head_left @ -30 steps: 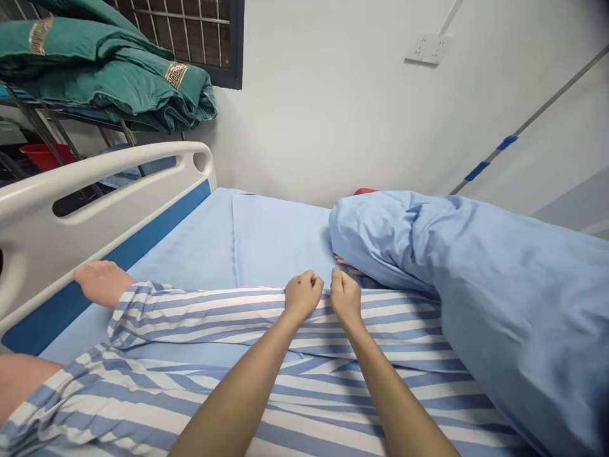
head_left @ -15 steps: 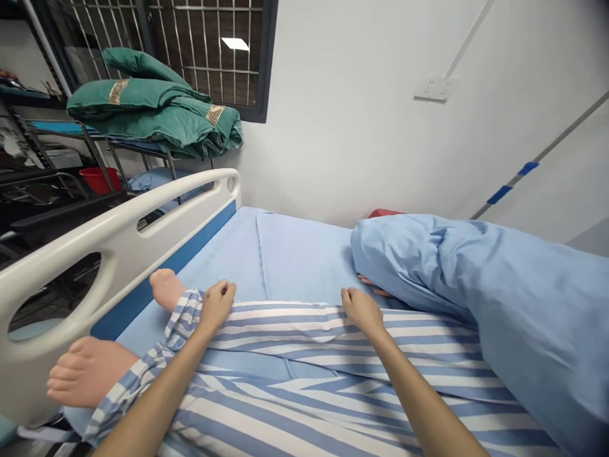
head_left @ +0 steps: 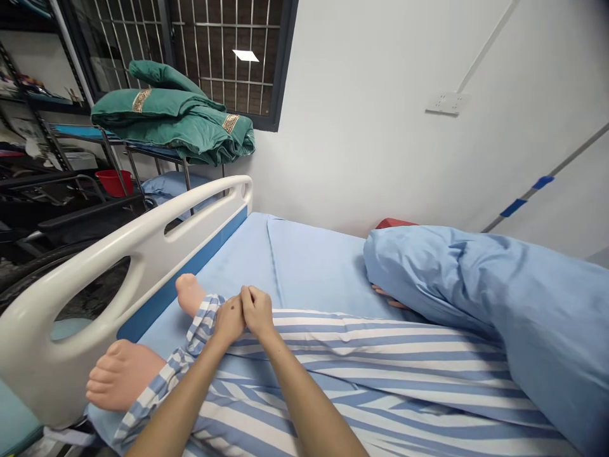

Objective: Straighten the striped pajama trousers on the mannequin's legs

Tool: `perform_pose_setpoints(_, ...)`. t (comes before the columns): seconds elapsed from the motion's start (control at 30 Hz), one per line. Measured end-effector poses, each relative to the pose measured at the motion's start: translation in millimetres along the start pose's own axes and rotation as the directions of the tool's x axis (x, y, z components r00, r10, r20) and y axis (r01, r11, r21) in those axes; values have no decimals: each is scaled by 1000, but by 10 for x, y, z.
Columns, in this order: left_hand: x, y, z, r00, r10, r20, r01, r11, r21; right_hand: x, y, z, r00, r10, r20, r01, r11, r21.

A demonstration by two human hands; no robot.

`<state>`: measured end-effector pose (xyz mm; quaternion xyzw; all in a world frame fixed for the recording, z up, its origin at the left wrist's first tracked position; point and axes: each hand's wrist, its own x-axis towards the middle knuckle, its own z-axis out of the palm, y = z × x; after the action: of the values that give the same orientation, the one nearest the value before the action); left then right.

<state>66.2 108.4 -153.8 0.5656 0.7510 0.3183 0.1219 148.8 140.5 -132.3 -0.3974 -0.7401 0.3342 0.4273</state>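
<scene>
Striped trouser leg (head_left: 380,346) — lying on the blue bed sheet (head_left: 318,266) near the bare foot (head_left: 190,294); left hand (head_left: 229,320) and right hand (head_left: 257,311) curl together on its cloth — whether gripping, I cannot tell.

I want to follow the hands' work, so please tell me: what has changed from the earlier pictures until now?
The left hand and the right hand moved along the striped trouser leg toward its cuff beside the manikin's foot, and now touch each other. Any grip on the cloth cannot be told. The blue quilt and white bed rail stayed as they were.
</scene>
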Motion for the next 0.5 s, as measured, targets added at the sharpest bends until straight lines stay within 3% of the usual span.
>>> perform_pose_setpoints(0.13, 94, 167, -64, 996, -56, -71, 37, 967, -251, 87, 148, -49, 981, 196, -8, -191, 964, 186)
perform_pose_setpoints(0.23, 126, 326, 4, 984, -107, -144, 31, 892, -451, 107, 108, -206, 982, 186, -27, -173, 951, 258)
perform_pose_setpoints(0.4, 92, 489, 239, 981, -89, -171, 9, 907, -421, 29, 123, -491, 989, 139, -51, -127, 974, 187)
perform_pose_setpoints(0.5, 113, 586, 321, 971, -125, -202, 5, 861, -509, -9, 246, -588, 992, 129, -9, -127, 982, 138)
